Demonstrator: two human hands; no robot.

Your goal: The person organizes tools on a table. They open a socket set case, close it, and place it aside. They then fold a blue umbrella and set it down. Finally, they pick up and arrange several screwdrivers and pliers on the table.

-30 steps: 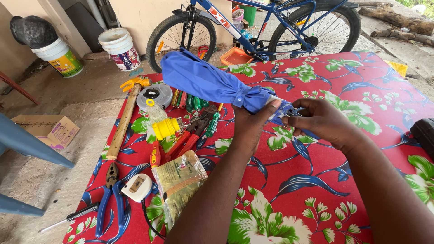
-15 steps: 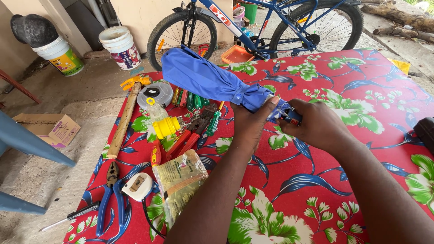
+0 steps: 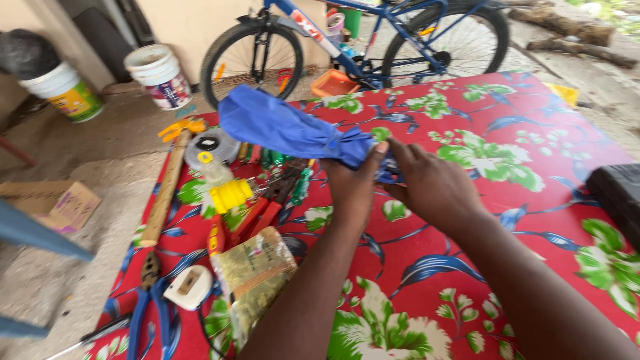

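— Holding the blue cloth bundle [image 3: 287, 130] above the desk [image 3: 507, 200], is the person gripping it well?

— Fairly. The left hand [image 3: 353, 183] has its fingers closed round the narrow, gathered end, thumb up against the fabric. The right hand [image 3: 433, 183] lies just beside it, fingers curled over the same end; what sits under that palm cannot be seen.

— Where does the bundle point?

— Away and to the left, its wide end hanging in the air over the tools [image 3: 267, 193] and the tape roll [image 3: 210, 143], not touching them.

— What would make this step go cleanly?

— Probably keeping both hands close together at the neck, so the fabric stays bunched, and keeping the loose end lifted clear of the pliers [image 3: 150, 300] and packet [image 3: 257, 273] below.

— Any risk?

— Judging by the slack folds, the cloth could slip or snag if the grip loosens. A firm pinch with the left thumb should help.

— And behind?

— A bicycle [image 3: 360, 47] and two buckets [image 3: 160, 77], well apart from the hands.
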